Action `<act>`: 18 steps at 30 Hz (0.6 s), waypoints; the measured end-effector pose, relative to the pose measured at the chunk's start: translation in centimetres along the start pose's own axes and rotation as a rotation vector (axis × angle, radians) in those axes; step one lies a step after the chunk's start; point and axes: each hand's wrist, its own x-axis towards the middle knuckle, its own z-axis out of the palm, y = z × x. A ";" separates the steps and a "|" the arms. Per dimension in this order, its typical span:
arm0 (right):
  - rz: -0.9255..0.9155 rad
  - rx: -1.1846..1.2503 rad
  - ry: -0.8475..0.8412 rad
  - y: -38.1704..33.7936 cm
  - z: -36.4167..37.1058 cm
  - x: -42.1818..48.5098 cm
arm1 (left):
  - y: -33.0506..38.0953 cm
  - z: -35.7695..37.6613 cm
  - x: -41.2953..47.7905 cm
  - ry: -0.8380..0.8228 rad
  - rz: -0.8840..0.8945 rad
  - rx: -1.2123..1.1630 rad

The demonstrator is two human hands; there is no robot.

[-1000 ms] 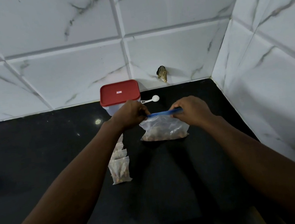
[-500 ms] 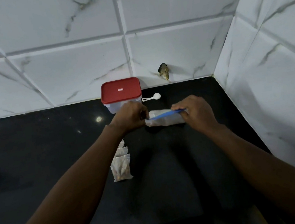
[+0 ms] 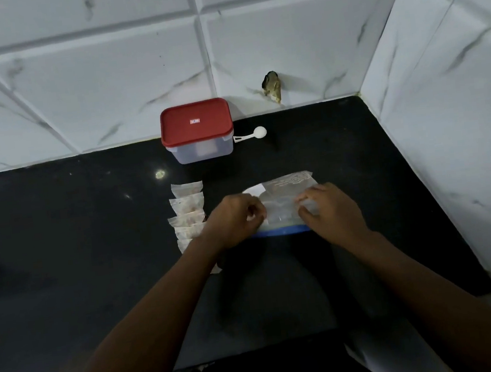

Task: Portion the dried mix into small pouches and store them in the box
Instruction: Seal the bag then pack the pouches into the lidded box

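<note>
Only blurred print (unreadable) marks the bag (image 3: 288, 185) and box lid (image 3: 195, 121).

Mid-frame, the left grip (image 3: 235, 214) and right grip (image 3: 329, 207) are pinching a zip bag (image 3: 282, 210) lying flat on the table (image 3: 90, 234). Small pouches (image 3: 187, 204) are lying in a row just left.

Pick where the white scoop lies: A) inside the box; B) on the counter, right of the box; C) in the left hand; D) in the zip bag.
B: the white scoop lies on the black counter, just right of the red-lidded box.
</note>
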 end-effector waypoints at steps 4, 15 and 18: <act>0.023 -0.043 -0.074 -0.8 1.2 1.9 | 0.7 2.3 0.9 0.173 -0.117 0.026; 0.020 -0.099 -0.175 0.7 3.4 1.6 | 0.3 2.5 2.3 0.004 -0.377 -0.076; -0.073 -0.063 -0.096 -0.7 4.6 0.9 | -0.7 2.2 3.3 0.189 -0.505 -0.091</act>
